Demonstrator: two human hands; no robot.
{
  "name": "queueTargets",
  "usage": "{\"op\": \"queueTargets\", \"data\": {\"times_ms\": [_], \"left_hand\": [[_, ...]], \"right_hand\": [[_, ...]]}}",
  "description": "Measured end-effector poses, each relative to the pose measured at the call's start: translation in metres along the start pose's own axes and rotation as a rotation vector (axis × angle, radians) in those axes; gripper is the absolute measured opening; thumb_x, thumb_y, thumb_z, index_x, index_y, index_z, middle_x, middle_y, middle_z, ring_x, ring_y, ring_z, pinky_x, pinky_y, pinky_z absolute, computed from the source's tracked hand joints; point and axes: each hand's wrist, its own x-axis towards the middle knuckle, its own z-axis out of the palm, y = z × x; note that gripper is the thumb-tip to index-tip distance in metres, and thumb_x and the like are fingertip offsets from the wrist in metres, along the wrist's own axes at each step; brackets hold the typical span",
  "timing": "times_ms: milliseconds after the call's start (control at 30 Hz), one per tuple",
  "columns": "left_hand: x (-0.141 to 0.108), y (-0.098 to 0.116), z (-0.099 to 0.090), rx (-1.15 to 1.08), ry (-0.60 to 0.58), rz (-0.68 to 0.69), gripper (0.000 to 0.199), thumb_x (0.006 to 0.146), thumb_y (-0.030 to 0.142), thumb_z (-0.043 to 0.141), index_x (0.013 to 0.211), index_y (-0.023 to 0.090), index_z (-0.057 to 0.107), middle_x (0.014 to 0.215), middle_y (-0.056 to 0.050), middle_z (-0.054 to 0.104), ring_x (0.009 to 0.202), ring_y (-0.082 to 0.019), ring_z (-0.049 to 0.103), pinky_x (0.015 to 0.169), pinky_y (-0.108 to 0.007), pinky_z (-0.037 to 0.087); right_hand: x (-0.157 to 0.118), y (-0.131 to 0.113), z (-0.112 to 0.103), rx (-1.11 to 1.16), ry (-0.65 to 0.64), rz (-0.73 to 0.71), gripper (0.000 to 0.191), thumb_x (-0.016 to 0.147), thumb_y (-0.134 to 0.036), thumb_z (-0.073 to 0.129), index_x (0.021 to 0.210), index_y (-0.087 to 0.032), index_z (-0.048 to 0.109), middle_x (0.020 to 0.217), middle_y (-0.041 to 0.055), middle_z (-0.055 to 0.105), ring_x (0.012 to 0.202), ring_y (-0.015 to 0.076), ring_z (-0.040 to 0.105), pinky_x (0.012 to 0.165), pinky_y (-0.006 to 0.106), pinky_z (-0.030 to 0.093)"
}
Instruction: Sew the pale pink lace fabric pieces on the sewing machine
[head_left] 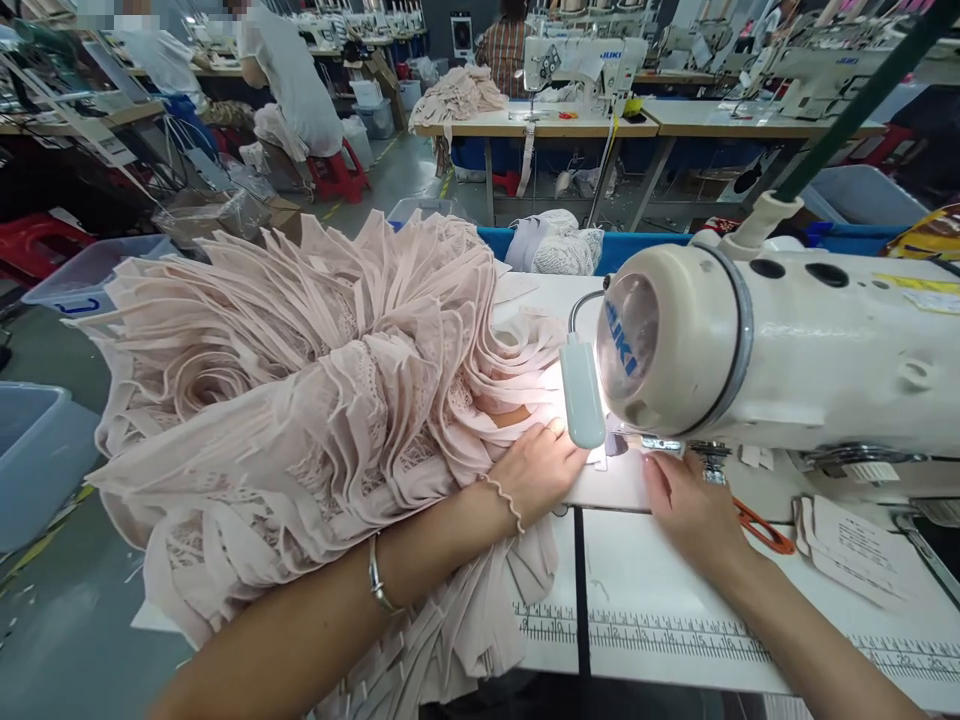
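My left hand (538,465) lies at the sewing machine's bed, fingers bent and closed on the edge of pale pink lace-trimmed fabric (315,430). That fabric is heaped in many layers left of the machine and hangs over the table's front. My right hand (691,510) is under the head of the white sewing machine (825,340), just right of the needle area. Its thumb shows, but the other fingers are mostly hidden, so its grip is unclear. A small white tag (602,461) lies between the hands. The lit lamp (582,395) partly covers the needle area.
Orange-handled scissors (766,528) and printed fabric pieces (855,550) lie right of my right hand. A printed ruler (660,637) runs along the table's front. Plastic bins (37,450) stand at the left. Other people sit at the back, near another sewing machine (585,65).
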Motion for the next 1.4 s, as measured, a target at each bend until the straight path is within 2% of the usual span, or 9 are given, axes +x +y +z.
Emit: {"op": "queueTargets", "data": {"times_ms": [133, 267, 467, 667, 767, 1033, 1233, 1400], "left_hand": [[0.001, -0.001, 0.005, -0.108, 0.045, -0.077, 0.025, 0.102, 0.021, 0.043, 0.118, 0.024, 0.062, 0.105, -0.006, 0.063, 0.096, -0.022, 0.056, 0.078, -0.033, 0.048], [0.000, -0.002, 0.001, -0.132, 0.022, 0.041, 0.022, 0.102, 0.023, 0.047, 0.116, 0.021, 0.064, 0.100, -0.004, 0.064, 0.097, -0.021, 0.056, 0.078, -0.031, 0.047], [-0.002, -0.002, -0.007, -0.053, 0.011, 0.187, 0.024, 0.103, 0.014, 0.043, 0.111, 0.012, 0.065, 0.093, -0.006, 0.065, 0.084, -0.017, 0.058, 0.075, -0.030, 0.047], [-0.002, 0.003, -0.005, 0.047, 0.055, 0.195, 0.035, 0.103, 0.007, 0.033, 0.091, 0.011, 0.066, 0.081, -0.007, 0.061, 0.077, -0.016, 0.058, 0.070, -0.028, 0.048], [-0.002, 0.005, -0.004, 0.072, 0.076, 0.188, 0.036, 0.102, 0.005, 0.031, 0.089, 0.011, 0.064, 0.078, -0.006, 0.059, 0.075, -0.016, 0.058, 0.069, -0.028, 0.047], [-0.003, 0.008, 0.001, 0.092, 0.133, 0.178, 0.034, 0.098, 0.000, 0.031, 0.085, 0.011, 0.061, 0.075, -0.006, 0.057, 0.073, -0.017, 0.058, 0.066, -0.028, 0.046], [-0.002, 0.008, 0.000, 0.072, 0.085, 0.179, 0.035, 0.099, 0.002, 0.030, 0.084, 0.013, 0.060, 0.076, -0.006, 0.056, 0.074, -0.016, 0.056, 0.067, -0.027, 0.045], [-0.003, 0.009, 0.000, 0.025, 0.049, 0.137, 0.034, 0.099, 0.004, 0.032, 0.084, 0.013, 0.061, 0.077, -0.006, 0.056, 0.077, -0.018, 0.057, 0.069, -0.029, 0.047]], "right_hand": [[0.002, -0.016, 0.001, 0.058, 0.026, -0.007, 0.039, 0.093, -0.009, 0.038, 0.121, -0.022, 0.063, 0.100, 0.0058, 0.074, 0.090, 0.0206, 0.069, 0.078, 0.035, 0.056], [0.006, -0.020, -0.006, 0.085, 0.069, -0.022, 0.036, 0.092, -0.009, 0.042, 0.115, -0.023, 0.066, 0.099, 0.0025, 0.076, 0.088, 0.0178, 0.071, 0.072, 0.030, 0.057], [0.009, -0.019, -0.013, 0.198, 0.088, -0.157, 0.040, 0.090, -0.005, 0.046, 0.112, -0.026, 0.071, 0.107, -0.0002, 0.076, 0.096, 0.0159, 0.072, 0.090, 0.031, 0.058], [0.009, -0.019, -0.014, 0.226, 0.120, -0.206, 0.042, 0.088, -0.002, 0.049, 0.114, -0.026, 0.072, 0.105, -0.0013, 0.077, 0.095, 0.0147, 0.072, 0.092, 0.030, 0.058], [0.008, -0.019, -0.014, 0.222, 0.106, -0.199, 0.045, 0.088, -0.003, 0.048, 0.118, -0.027, 0.071, 0.107, -0.0014, 0.076, 0.097, 0.0149, 0.072, 0.094, 0.030, 0.057], [0.010, -0.020, -0.017, 0.233, 0.110, -0.218, 0.047, 0.089, -0.001, 0.045, 0.119, -0.026, 0.070, 0.107, -0.0009, 0.076, 0.099, 0.0145, 0.071, 0.092, 0.029, 0.056], [0.007, -0.018, -0.018, 0.205, 0.098, -0.224, 0.054, 0.086, -0.001, 0.045, 0.126, -0.029, 0.067, 0.107, -0.0024, 0.076, 0.098, 0.0139, 0.071, 0.092, 0.029, 0.056], [0.006, -0.019, -0.018, 0.146, 0.056, -0.256, 0.045, 0.088, -0.007, 0.047, 0.120, -0.026, 0.071, 0.109, 0.0017, 0.075, 0.098, 0.0172, 0.069, 0.083, 0.031, 0.057]]}}
